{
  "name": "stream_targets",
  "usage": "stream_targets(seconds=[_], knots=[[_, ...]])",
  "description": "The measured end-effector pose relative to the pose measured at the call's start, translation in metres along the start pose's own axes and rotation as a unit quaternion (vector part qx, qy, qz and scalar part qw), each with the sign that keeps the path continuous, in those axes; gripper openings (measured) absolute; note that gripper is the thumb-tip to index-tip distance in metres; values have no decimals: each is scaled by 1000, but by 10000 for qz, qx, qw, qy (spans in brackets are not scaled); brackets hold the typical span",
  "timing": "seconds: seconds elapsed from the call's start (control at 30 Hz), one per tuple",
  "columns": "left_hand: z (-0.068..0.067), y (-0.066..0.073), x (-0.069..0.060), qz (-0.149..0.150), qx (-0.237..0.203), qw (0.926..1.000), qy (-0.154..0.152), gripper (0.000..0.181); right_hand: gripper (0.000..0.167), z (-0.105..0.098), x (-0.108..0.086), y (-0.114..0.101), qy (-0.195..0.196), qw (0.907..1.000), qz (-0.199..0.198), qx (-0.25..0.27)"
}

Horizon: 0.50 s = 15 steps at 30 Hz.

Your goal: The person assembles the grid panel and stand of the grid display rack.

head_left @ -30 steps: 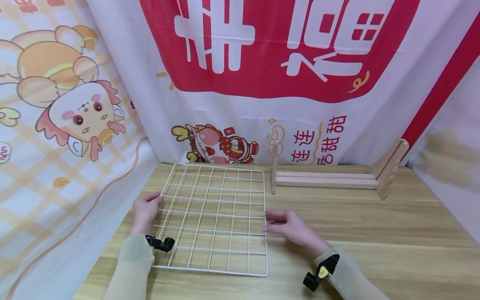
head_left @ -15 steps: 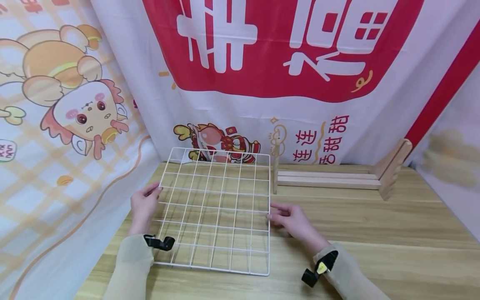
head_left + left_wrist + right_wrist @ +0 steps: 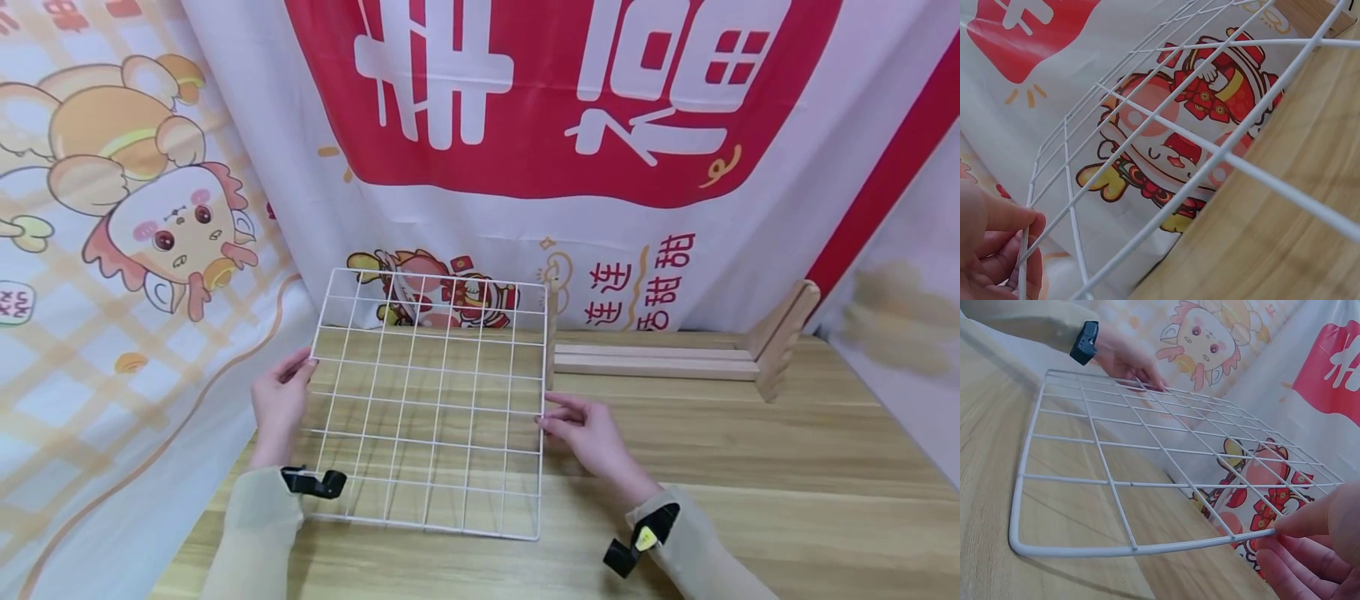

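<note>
A white wire grid panel [image 3: 442, 362] is tilted over the table, its far edge raised and its near edge low, close to the tabletop. My left hand [image 3: 281, 404] pinches its left side wire between thumb and fingers. On the opposite side, my right hand [image 3: 588, 429] pinches the right side wire. In the left wrist view, the left hand [image 3: 997, 244] has its fingertips around the outer wire. The right wrist view shows the right hand [image 3: 1316, 544] gripping the grid's edge, with a near corner at or just above the wood.
A wooden stand [image 3: 652, 361], with two upright ends joined by rails, is at the back right of the wood-grain table [image 3: 712, 442]. Its left upright is partly behind the grid. Printed cloth [image 3: 442, 217] hangs along the back and left side.
The grid's far edge has risen from near the tabletop to in front of the back cloth. Both hands have moved up with it and keep their grip on the side wires.
</note>
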State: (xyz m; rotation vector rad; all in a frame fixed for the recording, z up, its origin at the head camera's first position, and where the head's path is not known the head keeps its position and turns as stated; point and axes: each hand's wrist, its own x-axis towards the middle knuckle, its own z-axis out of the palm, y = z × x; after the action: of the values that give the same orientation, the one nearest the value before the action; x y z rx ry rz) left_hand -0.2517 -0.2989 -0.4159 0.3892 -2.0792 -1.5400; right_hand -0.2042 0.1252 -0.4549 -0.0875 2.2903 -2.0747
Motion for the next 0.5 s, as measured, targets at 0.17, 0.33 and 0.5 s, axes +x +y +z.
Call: stream_targets(seconds=[0.17, 0.33, 0.5], knots=[[1, 6, 0, 72, -166, 9998, 96, 29, 48, -4, 1, -4, 15, 9999, -102, 88], [0, 11, 0, 212, -255, 9994, 113, 28, 47, -4, 0, -8, 117, 9994, -24, 333], [0, 16, 1, 314, -387, 9986, 200, 28, 48, -5, 1, -13, 128, 9988, -59, 464]])
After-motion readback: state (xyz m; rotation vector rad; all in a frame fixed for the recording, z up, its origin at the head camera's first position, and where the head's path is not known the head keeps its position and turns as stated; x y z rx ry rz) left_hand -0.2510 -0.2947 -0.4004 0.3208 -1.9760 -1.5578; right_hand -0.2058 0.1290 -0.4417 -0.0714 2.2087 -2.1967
